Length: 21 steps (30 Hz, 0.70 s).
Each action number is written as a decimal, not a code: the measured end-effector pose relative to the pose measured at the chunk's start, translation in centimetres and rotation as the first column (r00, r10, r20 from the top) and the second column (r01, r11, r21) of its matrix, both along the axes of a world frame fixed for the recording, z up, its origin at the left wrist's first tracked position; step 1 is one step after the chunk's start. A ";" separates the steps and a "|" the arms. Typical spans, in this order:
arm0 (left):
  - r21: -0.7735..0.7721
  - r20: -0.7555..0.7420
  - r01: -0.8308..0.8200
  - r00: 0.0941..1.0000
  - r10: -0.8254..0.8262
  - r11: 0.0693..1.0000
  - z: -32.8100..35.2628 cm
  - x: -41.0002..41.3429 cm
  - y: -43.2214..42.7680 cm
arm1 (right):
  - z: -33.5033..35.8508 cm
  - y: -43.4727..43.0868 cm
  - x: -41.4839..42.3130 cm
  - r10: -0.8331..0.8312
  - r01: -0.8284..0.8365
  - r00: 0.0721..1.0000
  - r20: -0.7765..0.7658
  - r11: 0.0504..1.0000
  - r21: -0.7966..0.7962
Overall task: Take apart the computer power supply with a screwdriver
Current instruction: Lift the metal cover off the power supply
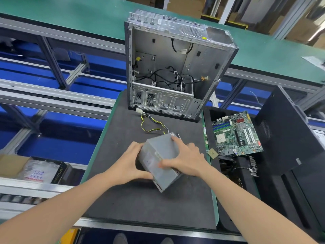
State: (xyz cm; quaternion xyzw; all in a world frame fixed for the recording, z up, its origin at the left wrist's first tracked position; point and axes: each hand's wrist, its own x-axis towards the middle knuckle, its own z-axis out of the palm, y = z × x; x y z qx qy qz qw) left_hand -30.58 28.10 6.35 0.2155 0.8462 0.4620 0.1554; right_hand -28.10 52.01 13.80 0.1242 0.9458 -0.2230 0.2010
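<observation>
The scene is lit brightly and evenly from overhead; only soft, faint shadows are cast on the dark mat (140, 205) beneath the power supply (158, 148), which is slightly blurred. A mild sheen is seen on the bare metal of the open case (163, 55). The rails (52, 101) at the left are bowed by the wide lens. The top right corner is washed out.

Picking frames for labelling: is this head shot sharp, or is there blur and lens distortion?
Head view: wide-angle bending skews the rails and tilts the computer case; left hand, right hand and the power supply they grip look slightly motion-smeared; motherboard is crisp; lighting even, no strong glare.
</observation>
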 end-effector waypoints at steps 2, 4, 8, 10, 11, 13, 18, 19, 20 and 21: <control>0.055 0.040 -0.021 0.999 0.019 0.998 -0.7 0.1 -0.5 | -0.5 -0.5 0.8 0.157 -0.141 0.985 -0.070 0.970 0.196; 0.117 0.134 -0.028 0.991 0.012 0.993 -1.3 0.6 -0.6 | -1.1 -0.2 1.6 0.305 -0.252 0.945 -0.117 0.909 0.331; 0.152 0.337 0.045 0.937 -0.095 0.987 -1.3 0.9 -0.8 | -1.9 1.5 2.7 0.478 -0.365 0.866 -0.146 0.804 0.470; 0.199 0.428 0.011 0.898 -0.097 0.980 -0.5 0.3 -0.4 | -1.8 2.0 2.9 0.491 -0.377 0.860 -0.143 0.797 0.471; 0.232 0.490 -0.052 0.869 -0.071 0.971 0.0 0.1 0.1 | -1.7 2.2 3.0 0.483 -0.382 0.865 -0.137 0.810 0.446; 0.247 0.627 -0.198 0.779 -0.001 0.948 1.4 -0.2 1.8 | -1.1 2.3 3.1 0.378 -0.327 0.912 -0.161 0.905 0.271; 0.150 0.716 -0.133 0.698 -0.015 0.980 3.8 -1.0 5.6 | -1.1 4.4 3.4 -0.412 0.359 0.906 -0.098 0.871 -0.335; 0.117 0.715 -0.137 0.699 0.013 0.984 3.8 -1.2 6.1 | -1.3 5.0 3.7 -0.502 0.475 0.863 0.065 0.758 -0.447; 0.084 0.706 -0.152 0.707 0.049 0.985 3.8 -1.2 6.5 | -1.5 5.3 4.0 -0.513 0.565 0.817 0.265 0.617 -0.547; 0.054 0.688 -0.170 0.721 0.087 0.984 3.7 -1.2 6.8 | -1.6 5.2 4.4 -0.467 0.620 0.780 0.416 0.491 -0.611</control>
